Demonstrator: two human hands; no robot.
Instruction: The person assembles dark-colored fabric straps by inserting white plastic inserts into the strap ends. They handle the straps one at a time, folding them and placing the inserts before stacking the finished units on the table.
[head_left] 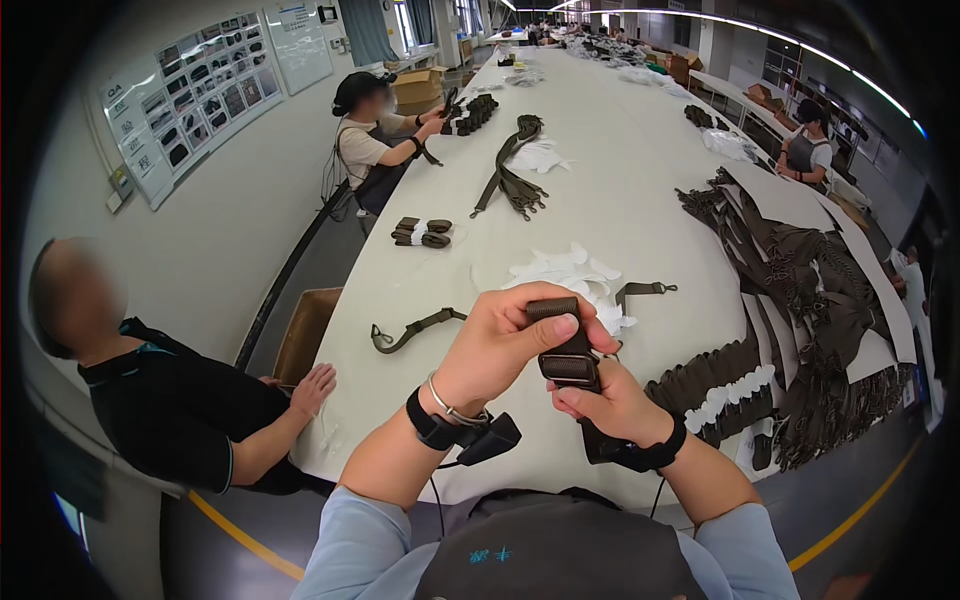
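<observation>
In front of my body, both hands hold a dark olive-brown webbing strap [552,318] folded into a short flat bundle, with a rectangular slide buckle [572,368] on it. My left hand [480,345] grips the upper part, thumb pressed on the webbing. My right hand [622,402] is closed on the lower end beside the buckle. Beyond the hands lies a pile of white strips [568,272]. A loose strap section with a hook [412,332] lies left of my left hand. Another hooked strap end [645,289] rests right of the pile; whether these join the held strap is hidden.
A large heap of straps [815,290] covers the table's right side, with white-banded rolls [730,395] nearer me. Banded rolls [422,232] and a strap bundle [520,180] lie farther off. A person's hand [314,388] rests on the left edge; other people sit farther along.
</observation>
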